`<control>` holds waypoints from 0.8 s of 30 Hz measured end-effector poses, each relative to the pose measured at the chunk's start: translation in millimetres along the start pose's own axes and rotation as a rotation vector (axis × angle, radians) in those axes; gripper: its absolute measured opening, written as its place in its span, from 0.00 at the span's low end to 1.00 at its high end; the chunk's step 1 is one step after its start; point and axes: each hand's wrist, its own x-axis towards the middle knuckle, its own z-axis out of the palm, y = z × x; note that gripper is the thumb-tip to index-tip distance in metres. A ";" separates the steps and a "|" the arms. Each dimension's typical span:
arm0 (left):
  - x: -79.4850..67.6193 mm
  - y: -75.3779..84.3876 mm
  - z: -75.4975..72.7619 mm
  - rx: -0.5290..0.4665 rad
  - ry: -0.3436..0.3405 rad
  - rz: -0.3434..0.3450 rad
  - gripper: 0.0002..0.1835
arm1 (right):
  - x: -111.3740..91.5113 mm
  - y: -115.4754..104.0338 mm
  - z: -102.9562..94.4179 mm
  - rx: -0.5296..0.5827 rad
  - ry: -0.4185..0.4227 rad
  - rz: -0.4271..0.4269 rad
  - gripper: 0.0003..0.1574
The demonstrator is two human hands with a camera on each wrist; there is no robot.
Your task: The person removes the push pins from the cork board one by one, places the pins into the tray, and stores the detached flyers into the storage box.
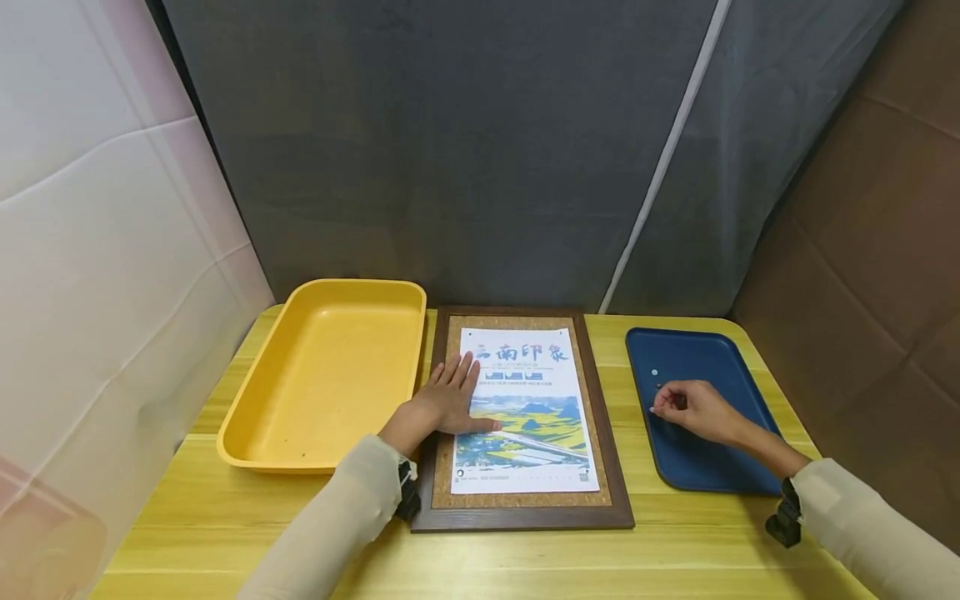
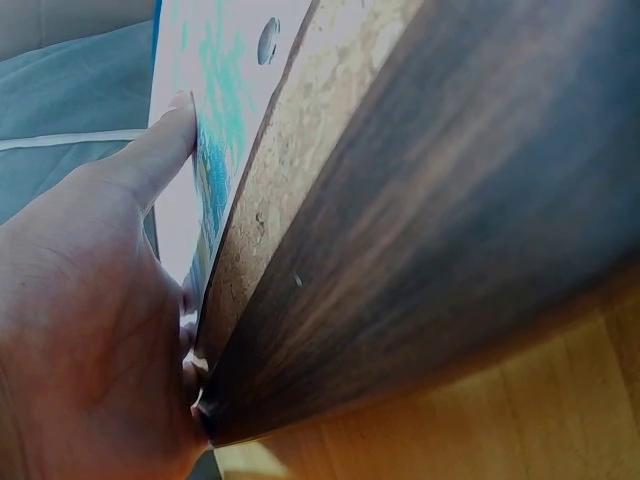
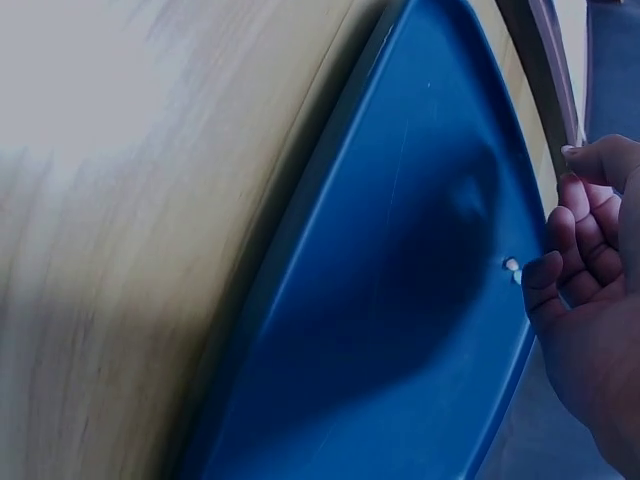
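My left hand (image 1: 450, 398) lies with spread fingers across the left side of a printed poster (image 1: 525, 467), its thumb on the printed landscape. The poster lies on a cork board (image 1: 525, 500) with a dark wooden frame (image 1: 525, 519). A round silver thumbtack (image 2: 268, 41) sits at the poster's lower left corner, and small dark dots show at both upper corners. Over the blue tray (image 1: 720, 471), my right hand (image 1: 697, 408) pinches a tiny thumbtack between thumb and forefinger, mostly hidden by the fingertips. Beside those fingers, a small pale tack (image 1: 654, 372) lies in the tray.
A deep yellow tray (image 1: 322, 460) stands left of the board. All of it rests on a light wooden table (image 1: 480, 567). A dark grey cloth (image 1: 420, 167) hangs behind, with a white sheet (image 1: 112, 250) on the left and a brown one (image 1: 885, 275) on the right.
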 end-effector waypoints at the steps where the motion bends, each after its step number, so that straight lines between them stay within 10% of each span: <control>1: 0.5 -0.3 0.3 -0.001 0.001 -0.001 0.67 | -0.2 0.6 -0.6 -0.002 0.000 0.002 0.07; 24: -9.0 2.5 -5.0 -0.039 0.031 0.027 0.68 | -0.9 23.2 -0.7 -0.055 0.010 0.027 0.08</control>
